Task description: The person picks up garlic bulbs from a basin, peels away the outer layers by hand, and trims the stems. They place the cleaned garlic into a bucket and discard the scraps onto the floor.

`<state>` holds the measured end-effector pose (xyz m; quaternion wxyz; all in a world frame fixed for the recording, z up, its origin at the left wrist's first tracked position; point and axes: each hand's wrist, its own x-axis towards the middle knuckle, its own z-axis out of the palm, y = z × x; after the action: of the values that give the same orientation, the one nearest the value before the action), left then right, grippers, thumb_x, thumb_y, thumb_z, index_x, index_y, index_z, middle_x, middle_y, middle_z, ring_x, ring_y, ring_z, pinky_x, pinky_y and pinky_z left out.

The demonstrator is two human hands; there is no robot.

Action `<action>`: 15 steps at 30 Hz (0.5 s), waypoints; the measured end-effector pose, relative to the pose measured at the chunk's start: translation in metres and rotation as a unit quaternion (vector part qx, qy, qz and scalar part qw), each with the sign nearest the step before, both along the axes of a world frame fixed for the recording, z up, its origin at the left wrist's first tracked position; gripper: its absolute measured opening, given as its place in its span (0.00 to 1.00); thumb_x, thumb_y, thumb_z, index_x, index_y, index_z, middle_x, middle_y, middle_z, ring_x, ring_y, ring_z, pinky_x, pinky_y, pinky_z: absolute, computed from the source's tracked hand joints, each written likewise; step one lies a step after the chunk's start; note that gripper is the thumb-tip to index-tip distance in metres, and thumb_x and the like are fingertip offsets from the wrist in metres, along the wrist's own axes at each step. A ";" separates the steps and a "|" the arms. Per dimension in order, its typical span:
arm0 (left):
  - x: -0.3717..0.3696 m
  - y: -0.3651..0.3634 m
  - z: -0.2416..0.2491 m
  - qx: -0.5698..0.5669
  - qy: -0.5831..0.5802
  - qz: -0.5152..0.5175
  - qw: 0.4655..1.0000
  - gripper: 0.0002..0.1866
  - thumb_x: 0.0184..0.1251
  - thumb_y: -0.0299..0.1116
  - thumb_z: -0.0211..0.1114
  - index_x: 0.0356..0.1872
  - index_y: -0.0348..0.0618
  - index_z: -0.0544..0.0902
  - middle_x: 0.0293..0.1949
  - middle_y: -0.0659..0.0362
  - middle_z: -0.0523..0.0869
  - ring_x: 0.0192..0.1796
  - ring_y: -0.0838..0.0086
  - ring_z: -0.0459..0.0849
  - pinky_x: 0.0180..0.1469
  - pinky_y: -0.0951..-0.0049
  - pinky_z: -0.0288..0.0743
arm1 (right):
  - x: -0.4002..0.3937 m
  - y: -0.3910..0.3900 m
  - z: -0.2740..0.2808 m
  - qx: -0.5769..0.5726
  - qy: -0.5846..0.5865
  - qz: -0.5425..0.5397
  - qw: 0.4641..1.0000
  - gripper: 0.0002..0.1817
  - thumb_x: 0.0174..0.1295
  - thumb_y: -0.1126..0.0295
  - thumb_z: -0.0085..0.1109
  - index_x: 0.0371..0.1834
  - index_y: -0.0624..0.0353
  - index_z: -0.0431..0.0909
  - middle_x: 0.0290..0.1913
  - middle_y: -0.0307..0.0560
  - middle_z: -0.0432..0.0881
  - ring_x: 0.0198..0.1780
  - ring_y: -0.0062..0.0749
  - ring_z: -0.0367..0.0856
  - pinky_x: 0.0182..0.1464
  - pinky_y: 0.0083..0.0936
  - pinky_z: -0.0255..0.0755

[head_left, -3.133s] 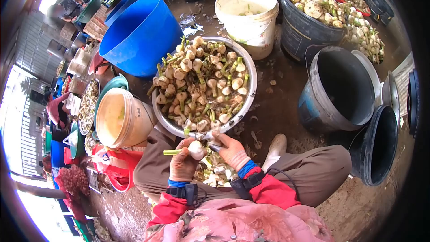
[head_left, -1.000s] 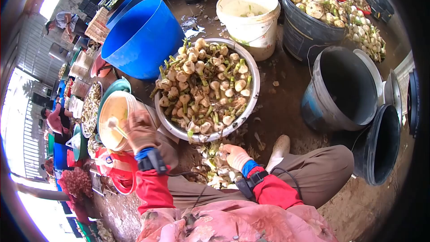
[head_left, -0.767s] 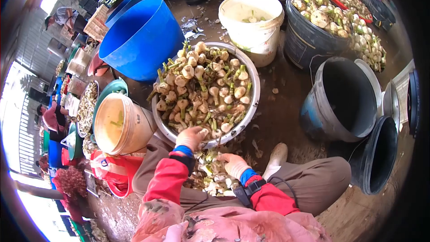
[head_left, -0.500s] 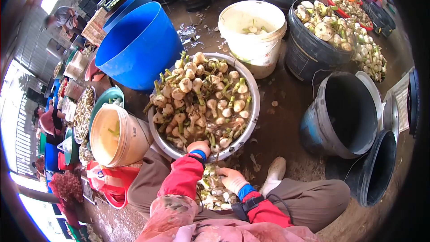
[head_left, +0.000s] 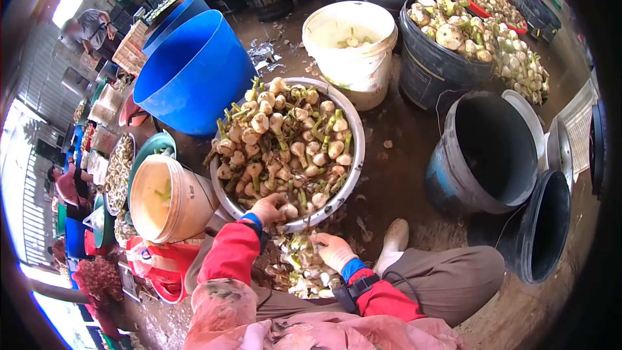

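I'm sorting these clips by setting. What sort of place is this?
Probably an open-air market or produce-sorting yard: a metal basin heaped with garlic bulbs, many buckets on wet ground, and more filled tubs behind.

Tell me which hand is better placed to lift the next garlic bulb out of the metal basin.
Left. The left hand already reaches over the basin rim with its fingers on a bulb at the near edge. The right hand sits lower, outside the basin, over the trimmings between the knees.
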<state>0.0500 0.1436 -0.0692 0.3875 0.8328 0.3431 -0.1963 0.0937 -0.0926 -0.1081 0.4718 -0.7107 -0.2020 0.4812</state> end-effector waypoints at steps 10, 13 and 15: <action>-0.073 -0.074 0.021 -0.569 -0.312 0.262 0.714 0.39 0.55 0.33 0.69 0.67 0.47 0.58 0.55 0.56 0.75 0.54 0.63 0.78 0.51 0.56 0.76 | 0.008 0.008 0.009 0.220 0.335 -0.216 0.891 0.20 0.60 0.72 0.60 0.57 0.60 0.74 0.49 0.41 0.79 0.45 0.23 0.78 0.47 0.18 0.72; -0.070 -0.101 0.057 -0.568 -0.247 0.278 0.734 0.40 0.50 0.38 0.74 0.65 0.44 0.63 0.53 0.59 0.76 0.52 0.69 0.78 0.51 0.63 0.75 | 0.007 0.008 0.017 0.240 0.328 -0.182 0.895 0.23 0.60 0.73 0.60 0.60 0.62 0.71 0.52 0.41 0.78 0.49 0.25 0.77 0.50 0.21 0.73; -0.080 -0.101 0.027 -0.455 -0.215 0.232 0.833 0.43 0.47 0.44 0.76 0.64 0.43 0.64 0.51 0.60 0.78 0.50 0.73 0.79 0.50 0.68 0.74 | 0.002 0.009 0.013 0.216 0.336 -0.155 0.903 0.24 0.54 0.82 0.56 0.58 0.63 0.73 0.53 0.44 0.79 0.55 0.27 0.74 0.59 0.21 0.65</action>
<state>-0.0295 0.0425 -0.0420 0.8205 0.4801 0.3062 -0.0509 0.0959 -0.0832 -0.0955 0.7224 -0.4096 -0.0176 0.5569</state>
